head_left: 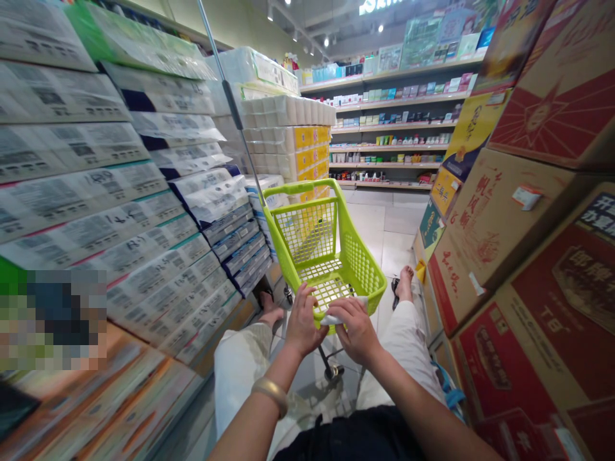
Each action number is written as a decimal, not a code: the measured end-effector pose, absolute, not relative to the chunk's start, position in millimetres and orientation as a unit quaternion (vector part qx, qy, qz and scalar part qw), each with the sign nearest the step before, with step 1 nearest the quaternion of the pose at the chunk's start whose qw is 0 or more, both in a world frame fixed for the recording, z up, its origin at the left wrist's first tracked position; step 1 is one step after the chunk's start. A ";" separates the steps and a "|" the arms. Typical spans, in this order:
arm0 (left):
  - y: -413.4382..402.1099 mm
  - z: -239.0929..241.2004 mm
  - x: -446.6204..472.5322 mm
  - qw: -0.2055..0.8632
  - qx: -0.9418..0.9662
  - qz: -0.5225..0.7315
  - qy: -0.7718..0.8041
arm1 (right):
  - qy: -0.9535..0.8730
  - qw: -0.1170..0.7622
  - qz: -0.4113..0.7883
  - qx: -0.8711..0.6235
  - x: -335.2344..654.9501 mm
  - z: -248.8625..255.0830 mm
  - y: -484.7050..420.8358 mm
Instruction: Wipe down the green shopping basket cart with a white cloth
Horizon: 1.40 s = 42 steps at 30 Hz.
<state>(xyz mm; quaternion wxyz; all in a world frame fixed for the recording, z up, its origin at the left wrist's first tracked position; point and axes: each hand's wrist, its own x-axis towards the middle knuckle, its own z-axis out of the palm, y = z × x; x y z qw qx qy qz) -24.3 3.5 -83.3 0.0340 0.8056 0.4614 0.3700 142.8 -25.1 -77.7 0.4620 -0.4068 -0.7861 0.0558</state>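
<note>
In front of me stands a lime-green plastic shopping cart with a lattice basket that has nothing in it. My left hand grips the near rim of the basket at its left corner, fingers bent over the edge. My right hand is closed over a white wipe, either cloth or tissue, pressed against the same rim. The two hands are close together, thumbs facing each other. A thin pole with a dark sleeve rises from the far left of the cart. Below the basket, one caster wheel shows.
Stacked tissue packs wall the left side, with toilet-roll bundles behind the cart. Red and brown cartons are piled at right. Farther back are stocked shelves. My legs straddle the cart on the tiled floor.
</note>
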 end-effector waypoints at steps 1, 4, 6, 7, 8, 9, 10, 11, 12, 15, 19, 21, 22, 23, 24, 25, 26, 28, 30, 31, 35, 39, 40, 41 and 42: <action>3.2 -83.0 -24.3 0.033 0.805 0.369 0.463 | -0.781 0.463 0.046 -0.417 151.5 -78.8 -21.9; 2.4 -82.0 -22.8 0.033 0.802 0.370 0.468 | -0.739 0.481 0.012 -0.472 179.9 -84.1 -11.1; 2.1 -81.5 -21.2 0.033 0.800 0.373 0.468 | -0.712 0.495 0.001 -0.498 192.5 -87.3 -5.6; 2.1 -81.4 -20.4 0.032 0.800 0.375 0.467 | -0.701 0.502 -0.002 -0.507 194.8 -88.5 -4.2; 2.1 -81.3 -19.8 0.031 0.800 0.377 0.467 | -0.690 0.510 -0.004 -0.513 194.0 -89.3 -3.8; 2.1 -81.3 -19.3 0.030 0.799 0.378 0.466 | -0.681 0.518 -0.005 -0.518 190.3 -89.7 -4.6; 2.2 -81.4 -19.1 0.030 0.799 0.378 0.466 | -0.675 0.523 -0.004 -0.520 183.8 -89.6 -6.4; 2.4 -81.7 -19.1 0.030 0.799 0.378 0.467 | -0.678 0.523 0.001 -0.516 175.4 -89.0 -9.2; 2.7 -82.1 -19.4 0.030 0.799 0.378 0.466 | -0.689 0.518 0.009 -0.506 165.8 -88.0 -12.7; 3.8 -83.2 -21.4 0.031 0.803 0.377 0.460 | -0.745 0.488 0.043 -0.453 139.9 -83.0 -23.4; 4.0 -82.7 -24.1 0.029 0.807 0.373 0.456 | -0.778 0.467 0.054 -0.417 138.3 -78.7 -26.0; 3.1 -81.5 -24.2 0.032 0.807 0.369 0.460 | -0.771 0.466 0.042 -0.432 153.6 -79.9 -20.9; 2.6 -80.9 -23.9 0.034 0.805 0.367 0.464 | -0.759 0.471 0.033 -0.449 163.5 -81.1 -17.3; 2.1 -80.4 -23.4 0.037 0.803 0.367 0.468 | -0.742 0.478 0.022 -0.469 173.6 -82.6 -13.5; 1.7 -80.1 -22.7 0.038 0.802 0.367 0.471 | -0.724 0.487 0.013 -0.489 183.0 -84.1 -9.9; 1.4 -80.0 -22.1 0.039 0.801 0.367 0.471 | -0.705 0.497 0.006 -0.506 190.7 -85.5 -6.6; 1.4 -80.2 -21.4 0.038 0.801 0.368 0.471 | -0.687 0.507 0.000 -0.520 195.8 -86.6 -4.3; 1.7 -81.1 -20.2 0.035 0.800 0.371 0.470 | -0.663 0.523 -0.005 -0.536 196.5 -88.1 -3.0; 2.5 -82.3 -19.4 0.029 0.800 0.374 0.469 | -0.660 0.526 -0.002 -0.536 184.3 -88.1 -6.8; 3.0 -83.0 -19.3 0.027 0.800 0.375 0.467 | -0.672 0.521 0.005 -0.526 174.6 -87.5 -10.3; 4.2 -84.8 -20.6 0.022 0.803 0.385 0.455 | -0.756 0.480 0.050 -0.443 135.3 -81.4 -26.2; 3.6 -84.1 -23.2 0.021 0.806 0.384 0.450 | -0.785 0.463 0.061 -0.407 133.6 -77.8 -28.3; 3.3 -83.5 -23.5 0.021 0.807 0.381 0.451 | -0.782 0.464 0.055 -0.412 140.4 -78.7 -26.1; 2.9 -82.9 -23.5 0.021 0.807 0.379 0.453 | -0.776 0.467 0.047 -0.422 149.2 -80.2 -23.2; 2.5 -82.3 -23.3 0.022 0.807 0.376 0.455 | -0.765 0.473 0.036 -0.437 159.1 -82.1 -19.8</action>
